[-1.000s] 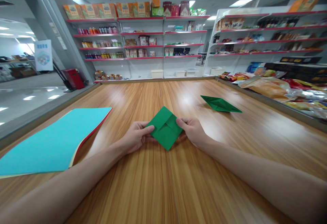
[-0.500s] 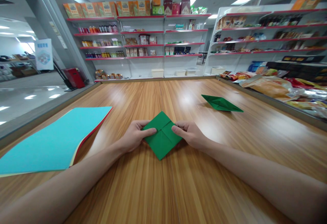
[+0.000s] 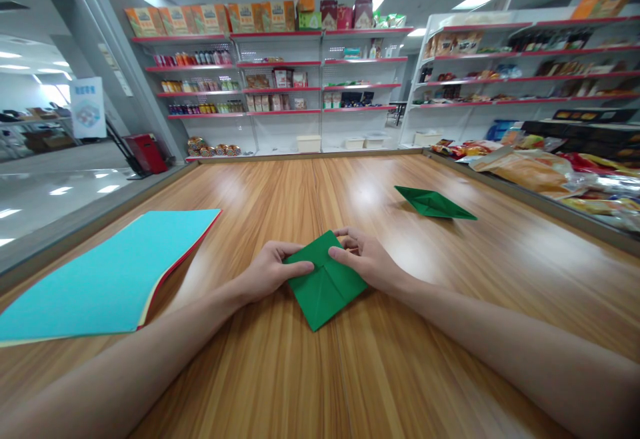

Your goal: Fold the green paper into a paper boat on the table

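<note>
A folded green paper square (image 3: 325,285) lies on the wooden table (image 3: 400,359) in front of me, one corner pointing toward me. My left hand (image 3: 273,271) grips its left edge, thumb on top. My right hand (image 3: 367,260) grips its right side, thumb pressed on the paper near the centre crease and fingers curled over the far corner. Both thumbs nearly meet at the middle of the paper. A second green paper piece (image 3: 433,203), folded into a flat pointed shape, rests farther off to the right, apart from both hands.
A stack of coloured sheets with a turquoise one on top (image 3: 110,275) lies at the left. Snack packets (image 3: 540,169) fill a bin along the table's right edge. Shop shelves (image 3: 280,85) with goods stand behind the table.
The green paper has come lower and closer to me and now lies flatter. Both thumbs have slid inward toward its centre, and my right fingers now curl over the far corner.
</note>
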Demonstrator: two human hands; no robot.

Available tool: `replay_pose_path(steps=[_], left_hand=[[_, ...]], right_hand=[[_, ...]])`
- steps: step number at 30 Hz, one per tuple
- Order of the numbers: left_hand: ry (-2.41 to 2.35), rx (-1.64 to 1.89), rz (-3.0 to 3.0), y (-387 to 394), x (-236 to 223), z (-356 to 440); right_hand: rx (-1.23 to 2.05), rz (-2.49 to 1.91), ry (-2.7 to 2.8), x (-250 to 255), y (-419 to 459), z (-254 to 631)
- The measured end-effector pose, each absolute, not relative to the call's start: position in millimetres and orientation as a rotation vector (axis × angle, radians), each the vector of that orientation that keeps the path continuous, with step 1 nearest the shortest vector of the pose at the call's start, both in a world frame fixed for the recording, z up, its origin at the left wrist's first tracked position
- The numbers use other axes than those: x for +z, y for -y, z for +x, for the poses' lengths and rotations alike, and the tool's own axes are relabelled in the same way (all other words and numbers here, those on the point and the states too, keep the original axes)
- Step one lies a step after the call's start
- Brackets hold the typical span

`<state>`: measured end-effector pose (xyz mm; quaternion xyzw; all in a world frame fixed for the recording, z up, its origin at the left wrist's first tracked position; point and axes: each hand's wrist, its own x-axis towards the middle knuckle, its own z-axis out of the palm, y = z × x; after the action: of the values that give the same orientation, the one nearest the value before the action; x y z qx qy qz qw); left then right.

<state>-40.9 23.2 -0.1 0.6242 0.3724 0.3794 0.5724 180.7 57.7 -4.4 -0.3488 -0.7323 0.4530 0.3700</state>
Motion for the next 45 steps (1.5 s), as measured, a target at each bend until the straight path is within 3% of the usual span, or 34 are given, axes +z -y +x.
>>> replay_pose_path(steps=[3, 8, 12, 18, 26, 33, 45], left_hand=[[-0.839, 0.954, 1.337, -26.4, -5.3, -40.5], [-0.629, 1.083, 0.941, -31.0, -2.9, -39.2], [-0.548, 0.960, 0.721, -31.5, 4.6, -42.4], [-0.645, 0.871, 0.782, -34.3, 1.1, -48.5], [-0.586, 0.948, 0.830, -34.0, -5.8, -46.6], [-0.726, 1.225, 0.805, -37.3, -2.5, -47.4], [-0.512, 1.022, 0.906, -23.3, -6.1, -42.1]], right_hand=[[1.047, -0.800, 1.875, -4.0, -55.2, 181.1], [0.275, -0.830, 1.642, 3.1, -51.0, 188.1], [-0.092, -0.323, 2.037, 13.2, -44.8, 189.0], [-0.189, 0.134, 2.519, 14.7, -35.9, 176.5], [-0.212, -0.015, 2.660, 8.0, -41.2, 177.5], [-0.305, -0.258, 2.617, 0.8, -45.0, 177.5], [-0.323, -0.289, 2.517, 2.2, -46.4, 178.1]])
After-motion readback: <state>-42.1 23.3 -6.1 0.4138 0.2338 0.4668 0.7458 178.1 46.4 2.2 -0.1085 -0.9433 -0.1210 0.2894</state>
